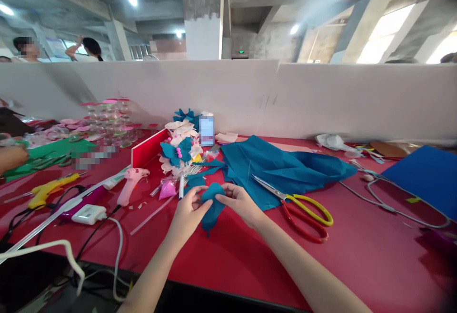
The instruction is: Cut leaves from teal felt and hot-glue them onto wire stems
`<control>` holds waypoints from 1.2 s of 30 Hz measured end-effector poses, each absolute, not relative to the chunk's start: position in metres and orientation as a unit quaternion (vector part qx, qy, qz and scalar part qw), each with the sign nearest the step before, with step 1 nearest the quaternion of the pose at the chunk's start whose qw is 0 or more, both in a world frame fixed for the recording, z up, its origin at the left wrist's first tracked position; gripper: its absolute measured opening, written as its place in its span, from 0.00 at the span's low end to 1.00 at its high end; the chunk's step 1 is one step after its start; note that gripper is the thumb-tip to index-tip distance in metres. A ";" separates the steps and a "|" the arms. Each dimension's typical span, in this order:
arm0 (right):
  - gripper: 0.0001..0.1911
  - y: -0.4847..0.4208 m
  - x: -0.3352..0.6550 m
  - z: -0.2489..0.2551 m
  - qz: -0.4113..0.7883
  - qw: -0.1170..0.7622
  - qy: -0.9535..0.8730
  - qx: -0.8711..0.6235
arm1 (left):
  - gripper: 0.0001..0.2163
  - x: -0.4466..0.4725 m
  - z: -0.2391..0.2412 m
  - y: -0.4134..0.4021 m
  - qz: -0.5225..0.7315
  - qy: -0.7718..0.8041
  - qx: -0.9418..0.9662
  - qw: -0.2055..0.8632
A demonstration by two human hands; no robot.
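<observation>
Between my two hands is a small cut piece of teal felt-like fabric (213, 208), its lower part hanging down in a narrow strip. My left hand (193, 206) pinches its left edge between thumb and fingers. On the other edge my right hand (237, 199) grips it the same way. Behind my hands a large sheet of teal fabric (274, 165) lies crumpled on the table. Scissors with one yellow and one red handle (285, 197) rest partly on that sheet, blades pointing to the upper left. Teal and cream fabric flowers (180, 151) with pink beads are heaped beyond my left hand.
Left of me lie a pink glue gun (130, 184), a yellow glue gun (53, 191), a white charger (89, 214) and loose cables. A phone (206, 131) stands behind the flowers. Farther left are stacked clear containers (110, 120); a blue sheet (424, 179) is at right.
</observation>
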State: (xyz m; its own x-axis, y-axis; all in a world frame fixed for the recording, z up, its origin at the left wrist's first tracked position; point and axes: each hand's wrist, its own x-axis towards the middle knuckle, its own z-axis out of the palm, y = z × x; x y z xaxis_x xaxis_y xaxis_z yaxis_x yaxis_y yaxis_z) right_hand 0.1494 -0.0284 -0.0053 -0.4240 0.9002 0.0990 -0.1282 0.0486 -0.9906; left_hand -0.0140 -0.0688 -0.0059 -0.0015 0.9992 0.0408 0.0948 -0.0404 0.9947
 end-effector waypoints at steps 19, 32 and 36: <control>0.11 -0.033 0.159 -0.026 0.342 0.452 -0.686 -0.456 | 0.14 -0.031 -0.033 -0.062 0.490 0.570 0.507 0.420; 0.14 -0.047 0.177 -0.035 0.153 0.321 -0.845 -0.400 | 0.15 -0.021 -0.032 -0.060 0.450 0.597 0.581 0.322; 0.14 -0.048 0.176 -0.036 0.116 0.302 -0.861 -0.392 | 0.14 -0.020 -0.034 -0.060 0.451 0.597 0.589 0.307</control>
